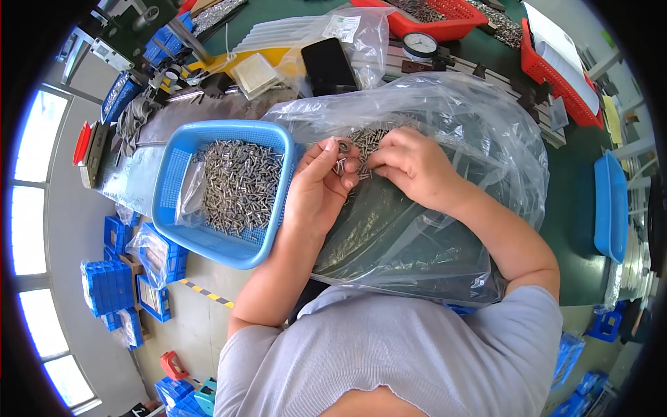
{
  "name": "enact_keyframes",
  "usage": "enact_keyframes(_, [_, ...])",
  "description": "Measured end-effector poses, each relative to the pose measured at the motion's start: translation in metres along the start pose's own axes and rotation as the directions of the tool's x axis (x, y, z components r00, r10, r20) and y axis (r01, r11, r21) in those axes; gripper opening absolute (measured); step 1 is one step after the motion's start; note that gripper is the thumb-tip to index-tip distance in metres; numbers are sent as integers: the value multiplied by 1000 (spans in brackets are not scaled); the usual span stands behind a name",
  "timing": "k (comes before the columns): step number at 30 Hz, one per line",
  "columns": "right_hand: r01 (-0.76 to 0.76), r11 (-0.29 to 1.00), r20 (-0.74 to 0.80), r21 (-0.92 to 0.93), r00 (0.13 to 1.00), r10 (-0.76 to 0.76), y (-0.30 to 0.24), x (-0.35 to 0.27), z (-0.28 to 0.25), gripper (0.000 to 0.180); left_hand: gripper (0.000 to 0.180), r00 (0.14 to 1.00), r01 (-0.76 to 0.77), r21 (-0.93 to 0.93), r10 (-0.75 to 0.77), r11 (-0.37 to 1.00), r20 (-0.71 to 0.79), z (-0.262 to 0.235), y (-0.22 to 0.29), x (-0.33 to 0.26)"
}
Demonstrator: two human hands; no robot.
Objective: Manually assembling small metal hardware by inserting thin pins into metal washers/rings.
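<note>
My left hand [318,187], palm up, is closed around several small metal pins [340,165] and a dark, rounded metal piece [344,146] by the thumb tip. To its right, my right hand [419,169] has its fingertips pinched at the edge of a pile of metal pins [369,141]; what lies between them is hidden. That pile rests on a large clear plastic bag [417,243] spread over the table. Left of my left forearm stands a blue plastic basket [161,198] holding a mass of similar pins [243,184] and a small clear bag [191,193].
Behind the bag lie a black phone [329,66], a small clear case [255,75] and a dial gauge [420,45] on a metal rail. Red baskets [445,29] stand at the back. A blue tray [611,208] is far right; blue crates [108,286] stack on the floor left.
</note>
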State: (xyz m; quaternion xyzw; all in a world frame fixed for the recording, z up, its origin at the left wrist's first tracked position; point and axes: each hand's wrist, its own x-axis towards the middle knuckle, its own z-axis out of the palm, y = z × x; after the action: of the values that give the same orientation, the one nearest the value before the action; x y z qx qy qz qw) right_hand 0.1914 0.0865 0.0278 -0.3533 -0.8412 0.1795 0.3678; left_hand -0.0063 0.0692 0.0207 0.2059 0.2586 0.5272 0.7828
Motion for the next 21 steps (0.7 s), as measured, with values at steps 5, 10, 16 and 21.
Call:
enact_keyframes(5, [168,973,72,-155,985,-159,2,1,7,14,17,1000,1,-29,-1,1000,1,-1,1,-1])
enact_keyframes(10, [154,972,164,-177,979,-125,3,0,-1,14,15,997,58,-18,-57,998,51,1,0,-1])
enact_keyframes(16, [-180,963,135,199,979,155,-6,10,-22,8,18,985,145,49,-149,988,86,0,-4,-3])
enact_keyframes(21, [-271,863,159,427,962,223,-13,9,-21,10,18,969,212,84,-221,974,112,3,-6,-5])
